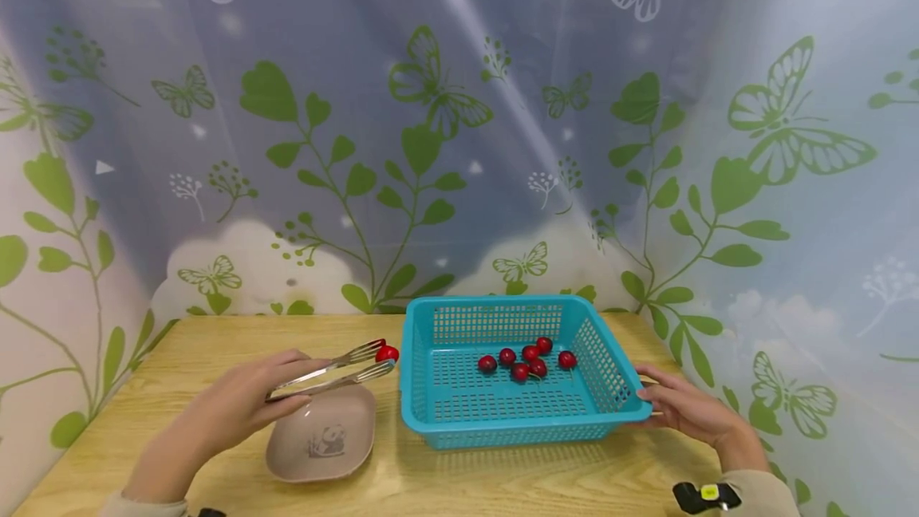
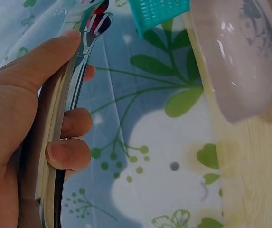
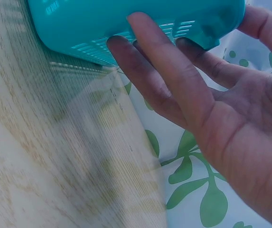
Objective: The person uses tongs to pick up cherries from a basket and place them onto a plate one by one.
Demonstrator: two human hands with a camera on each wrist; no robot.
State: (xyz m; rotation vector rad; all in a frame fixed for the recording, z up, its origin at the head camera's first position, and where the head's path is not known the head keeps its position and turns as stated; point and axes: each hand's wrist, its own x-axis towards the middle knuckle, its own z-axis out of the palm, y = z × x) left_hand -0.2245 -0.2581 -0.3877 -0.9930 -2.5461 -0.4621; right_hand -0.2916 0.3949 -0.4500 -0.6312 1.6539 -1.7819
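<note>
My left hand (image 1: 247,389) holds metal tongs (image 1: 337,381), fingers wrapped round the handles in the left wrist view. Between the tong tips is a red cherry (image 1: 386,354), raised beside the left wall of a blue plastic basket (image 1: 502,428). Several more dark red cherries (image 1: 519,372) lie on the basket's floor, grouped toward its middle and right. My right hand (image 1: 692,409) grips the basket at its right side near the front corner. In the right wrist view, the thumb and fingers (image 3: 162,52) of that hand lie against the blue wall.
A pinkish square dish (image 1: 323,441) with a panda print stands on the wooden table (image 1: 467,485), left of the basket and below the tongs. Behind and to the right hangs a curtain (image 1: 459,142) printed with butterflies and leaves, close to the table's edge.
</note>
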